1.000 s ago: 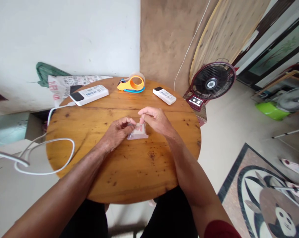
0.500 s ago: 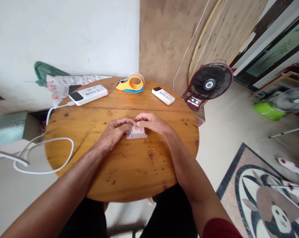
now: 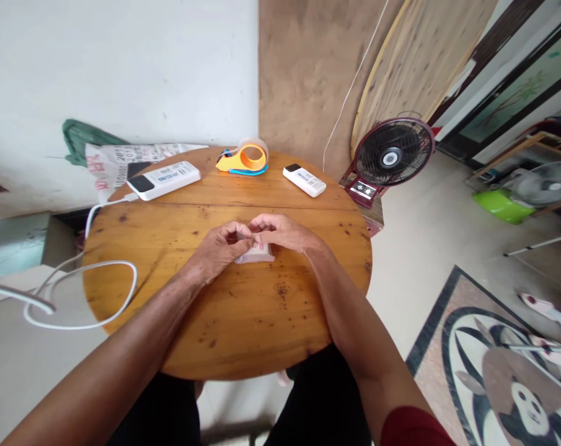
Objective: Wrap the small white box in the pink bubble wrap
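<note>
- The left hand (image 3: pixel 217 248) and right hand (image 3: pixel 282 231) meet at the middle of the round wooden surface (image 3: pixel 243 310); each grip pinches the far edge of a small clear packet (image 3: pixel 256 254), fingertips almost touching
- The packet lies flat on the surface, partly hidden under both hands
- Along the far rim: a white power bank (image 3: pixel 163 179) with its cable (image 3: pixel 82 291), an orange tape dispenser (image 3: pixel 243 158), a white remote (image 3: pixel 304 180)
- A fan (image 3: pixel 392 155) stands on the floor, right of the surface
</note>
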The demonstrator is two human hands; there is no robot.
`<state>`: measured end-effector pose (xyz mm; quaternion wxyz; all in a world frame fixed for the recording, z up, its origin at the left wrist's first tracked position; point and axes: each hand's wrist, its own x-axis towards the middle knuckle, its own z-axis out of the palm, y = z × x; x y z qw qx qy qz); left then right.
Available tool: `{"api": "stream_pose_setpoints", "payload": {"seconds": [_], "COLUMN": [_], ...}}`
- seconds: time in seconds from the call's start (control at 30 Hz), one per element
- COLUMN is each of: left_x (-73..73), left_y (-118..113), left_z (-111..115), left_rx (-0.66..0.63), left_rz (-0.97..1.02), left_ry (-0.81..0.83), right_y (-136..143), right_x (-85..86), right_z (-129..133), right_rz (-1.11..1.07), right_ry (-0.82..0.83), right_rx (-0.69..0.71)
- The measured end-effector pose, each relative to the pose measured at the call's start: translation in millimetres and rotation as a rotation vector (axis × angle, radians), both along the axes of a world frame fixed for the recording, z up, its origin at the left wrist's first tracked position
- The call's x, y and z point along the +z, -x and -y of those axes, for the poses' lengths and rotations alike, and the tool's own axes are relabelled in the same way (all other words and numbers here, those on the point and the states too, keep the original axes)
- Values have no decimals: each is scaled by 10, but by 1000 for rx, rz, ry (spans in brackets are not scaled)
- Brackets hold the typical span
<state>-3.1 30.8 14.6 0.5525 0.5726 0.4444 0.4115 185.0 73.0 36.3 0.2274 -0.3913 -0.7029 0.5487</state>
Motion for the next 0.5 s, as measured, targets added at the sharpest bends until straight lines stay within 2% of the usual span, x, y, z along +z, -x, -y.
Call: {"api": "stream_pose_setpoints", "payload": {"seconds": [0.17, 0.33, 0.5], "left_x": [-24, 22, 46], "left_y": [1, 1, 34], "left_z": [-16, 4, 13], "left_rx": [-1, 0, 15], "left_rz": [5, 17, 159], "left_ry": [1, 10, 97], "right_y": [19, 33, -4], "right_x": [31, 8, 16], "right_z": [35, 28, 9], "right_rz": [15, 35, -43], "right_ry": [10, 37, 40], "right_rx": [-26, -27, -34]}}
